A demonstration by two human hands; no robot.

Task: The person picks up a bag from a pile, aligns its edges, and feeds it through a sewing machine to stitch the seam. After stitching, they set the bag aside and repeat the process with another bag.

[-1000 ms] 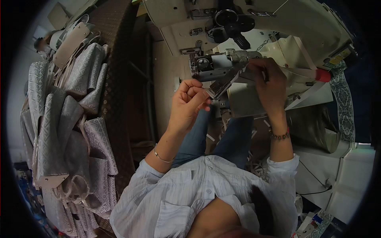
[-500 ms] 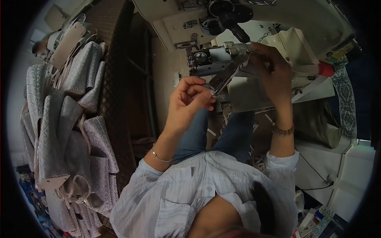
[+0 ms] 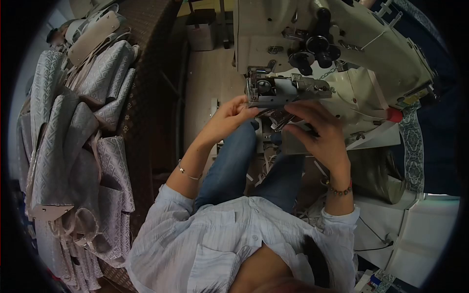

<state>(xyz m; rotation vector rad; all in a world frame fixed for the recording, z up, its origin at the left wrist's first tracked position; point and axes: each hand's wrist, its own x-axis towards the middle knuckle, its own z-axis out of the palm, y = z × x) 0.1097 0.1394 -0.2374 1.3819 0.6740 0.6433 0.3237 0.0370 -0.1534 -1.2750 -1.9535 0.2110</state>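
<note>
A cream industrial sewing machine point(image 3: 371, 53) stands in front of me, its grey metal post head point(image 3: 276, 92) facing me. My left hand point(image 3: 228, 118) reaches up to the lower left corner of that head, and its fingertips touch the metal; what they hold is hidden. My right hand point(image 3: 318, 133) is just below the head with its fingers bent around a small hinged metal flap point(image 3: 279, 117) that hangs between the two hands. A bracelet sits on each wrist. My jeans-clad knees point(image 3: 254, 166) are under the hands.
Several silver-grey patterned fabric bag pieces point(image 3: 73, 141) lie stacked on a brown woven surface point(image 3: 146, 73) at the left. Patterned trim tape point(image 3: 413, 146) runs down the right side of the machine. White panels and a cable point(image 3: 381, 234) are at the lower right.
My right hand has dropped from the top of the metal head to below it. My left hand has moved up to the head's corner. The view has shifted, so the machine looks closer.
</note>
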